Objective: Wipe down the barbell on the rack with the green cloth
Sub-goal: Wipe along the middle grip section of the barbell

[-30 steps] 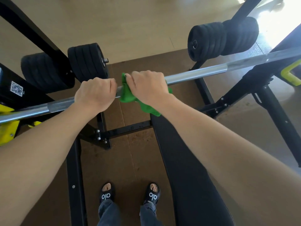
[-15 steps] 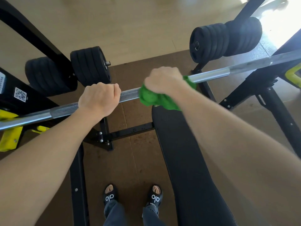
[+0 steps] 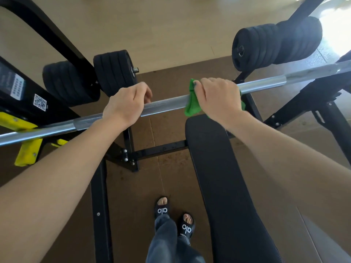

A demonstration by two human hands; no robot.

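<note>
A silver barbell [image 3: 167, 105] lies across the black rack, running from lower left to upper right. My left hand [image 3: 125, 105] grips the bar's knurled part left of centre. A bare stretch of bar separates it from my right hand [image 3: 218, 97], which is closed over the green cloth [image 3: 192, 106] and presses it around the bar. Cloth ends stick out to the left of and below my fingers. The bar under the cloth is hidden.
A black bench pad [image 3: 224, 177] runs under the bar on the right. Black weight plates [image 3: 114, 73] are stored at the back left, more weight plates [image 3: 275, 42] at the back right. A yellow bar hook [image 3: 26, 149] holds the bar's left end. My sandalled feet [image 3: 174, 217] stand on brown matting.
My right hand with the cloth has slid to the right along the bar, away from my left hand. The left hand kept its grip on the bar.
</note>
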